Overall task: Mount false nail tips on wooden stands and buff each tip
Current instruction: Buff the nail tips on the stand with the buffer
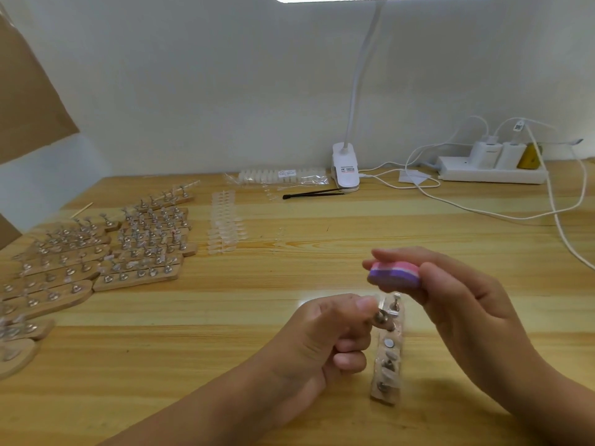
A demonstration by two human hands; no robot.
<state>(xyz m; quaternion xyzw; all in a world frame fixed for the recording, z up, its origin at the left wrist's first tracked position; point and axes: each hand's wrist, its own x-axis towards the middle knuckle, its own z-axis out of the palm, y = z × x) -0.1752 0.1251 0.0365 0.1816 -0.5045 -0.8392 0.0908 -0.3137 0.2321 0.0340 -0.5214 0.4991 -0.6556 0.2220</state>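
Observation:
My left hand (325, 336) pinches a small metal holder (380, 317) with a clear nail tip on it, just above the far end of a wooden stand (388, 362). This stand lies lengthwise on the table and carries several metal holders with tips. My right hand (457, 304) grips a pink, white and purple buffer block (394, 273) a little above the pinched tip. Whether the block touches the tip I cannot tell.
Several wooden stands (141, 249) filled with tips cover the table's left side. Strips of loose clear tips (223, 226) lie in the middle, a bag of tips (283, 177) and black tweezers (312, 193) behind. A clip lamp (346, 169), power strip (492, 170) and cables sit at back right.

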